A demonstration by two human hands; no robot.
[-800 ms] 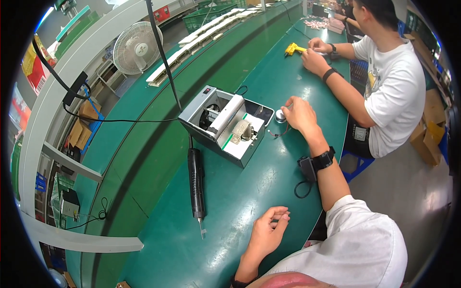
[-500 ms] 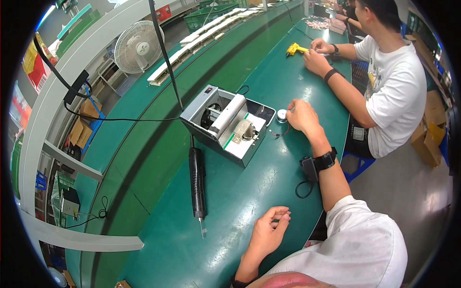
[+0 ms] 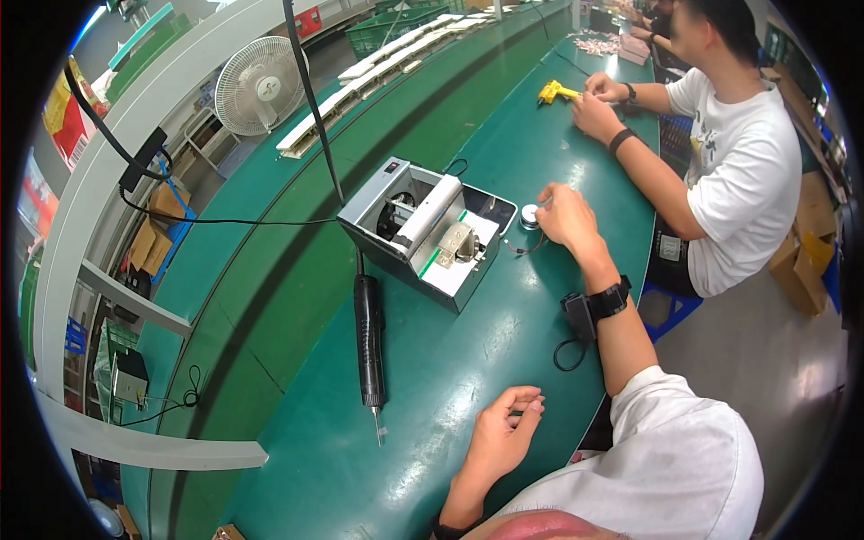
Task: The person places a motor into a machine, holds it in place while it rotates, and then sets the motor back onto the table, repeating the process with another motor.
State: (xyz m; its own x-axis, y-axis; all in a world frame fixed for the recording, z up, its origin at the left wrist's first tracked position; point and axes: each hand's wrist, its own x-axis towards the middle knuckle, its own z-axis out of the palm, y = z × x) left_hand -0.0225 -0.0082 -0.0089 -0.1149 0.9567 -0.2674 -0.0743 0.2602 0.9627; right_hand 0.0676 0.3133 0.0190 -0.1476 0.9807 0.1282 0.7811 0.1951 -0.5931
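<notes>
Beside the back right corner of a grey box-shaped machine (image 3: 382, 193), a small round silver part (image 3: 529, 216) with thin dark and red wires (image 3: 522, 250) sits on the green table. My right hand (image 3: 569, 216) is at its right side, fingers bent and thumb apart from the index finger; whether they touch the part I cannot tell. Near the table's front edge lies my left hand (image 3: 506, 434), loosely curled, with nothing in it. A black electric screwdriver (image 3: 369, 337) hangs bit-down left of the machine. A metal bracket (image 3: 459, 243) stands on the machine's white front plate.
A co-worker (image 3: 742, 171) sits at the far right, holding a yellow tool-like piece (image 3: 556, 92). Beyond the table runs a green conveyor (image 3: 306, 279) with white strips (image 3: 378, 72) on it. A fan (image 3: 261, 87) and a grey frame post (image 3: 67, 261) stand on the left.
The co-worker's head and arms have shifted slightly. My right hand has moved very little beside the round part; my left hand stays where it was.
</notes>
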